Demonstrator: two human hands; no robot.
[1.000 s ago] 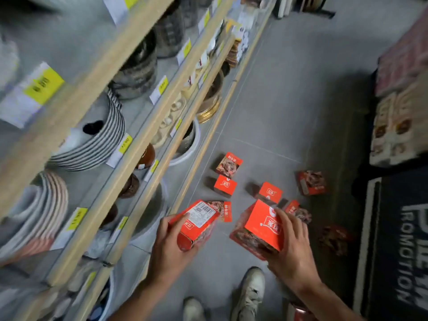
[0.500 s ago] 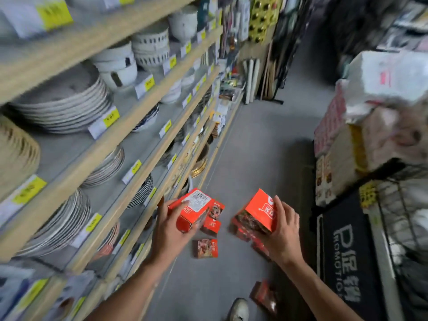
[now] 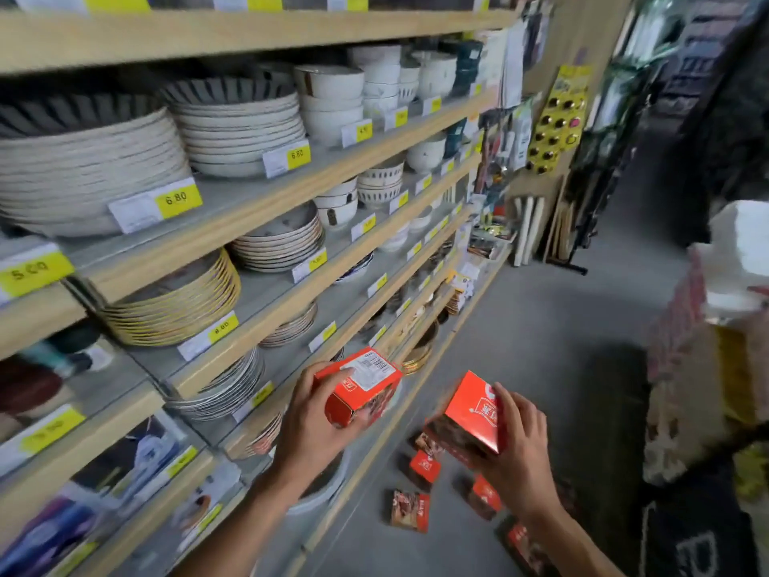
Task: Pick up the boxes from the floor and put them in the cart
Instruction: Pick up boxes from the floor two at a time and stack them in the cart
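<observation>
My left hand [image 3: 310, 426] grips a red box with a white barcode label [image 3: 362, 385], held up in front of the shelves. My right hand [image 3: 518, 447] grips a second red box [image 3: 470, 414], tilted, beside the first. Several more red boxes lie on the grey floor below my hands: one with a red top [image 3: 424, 466], one with its picture side up [image 3: 410, 510], another half hidden under my right wrist [image 3: 484, 495]. No cart shows in this frame.
Wooden shelves [image 3: 258, 202] stacked with plates and bowls run along the left. Stacked packaged goods with a white bag on top [image 3: 736, 260] stand at the right, above a dark mat [image 3: 703, 535]. The grey aisle floor [image 3: 541, 326] stretches ahead.
Both hands have risen from the floor with a box each. The view has swung upward from the floor to the shelves and aisle.
</observation>
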